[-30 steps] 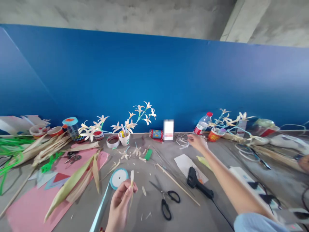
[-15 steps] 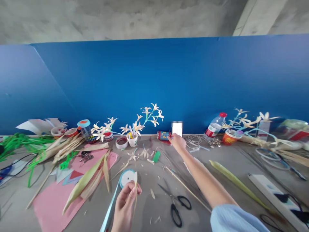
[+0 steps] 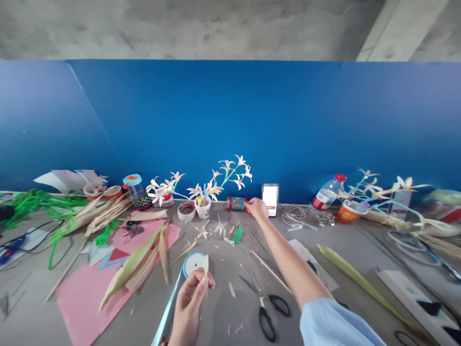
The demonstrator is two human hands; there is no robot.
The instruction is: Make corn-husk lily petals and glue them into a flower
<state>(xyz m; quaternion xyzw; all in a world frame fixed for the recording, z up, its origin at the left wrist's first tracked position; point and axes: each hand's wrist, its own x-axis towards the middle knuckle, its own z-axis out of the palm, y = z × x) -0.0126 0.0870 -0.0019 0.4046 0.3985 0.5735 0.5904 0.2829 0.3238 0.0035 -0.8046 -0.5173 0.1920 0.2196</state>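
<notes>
My left hand [image 3: 190, 300], low in the middle, pinches a thin pale strip of dried husk [image 3: 206, 264] upright between thumb and fingers. Right behind it lies a white-centred roll of light blue ribbon [image 3: 194, 265], its tail running toward me. My right hand [image 3: 258, 208] stretches to the back of the table. Its fingers are closed at the red end of a small red-and-blue cylinder [image 3: 236, 203] lying on its side. A phone with a lit screen [image 3: 271, 201] leans just beyond that hand. Black-handled scissors [image 3: 264, 302] rest partly spread between my arms.
Husk flowers stand in a white cup [image 3: 202, 207] and a red cup [image 3: 349, 212]. At left are pink paper [image 3: 86, 302], husks [image 3: 129, 269] and green pipe cleaners [image 3: 32, 206]. A bottle [image 3: 326, 196], a cable [image 3: 293, 215] and a power strip [image 3: 406, 288] occupy the right.
My right hand has shifted left along the back, and the red-and-blue cylinder has moved left with it, away from the phone. The left hand keeps its pinch. The whole view has shifted slightly.
</notes>
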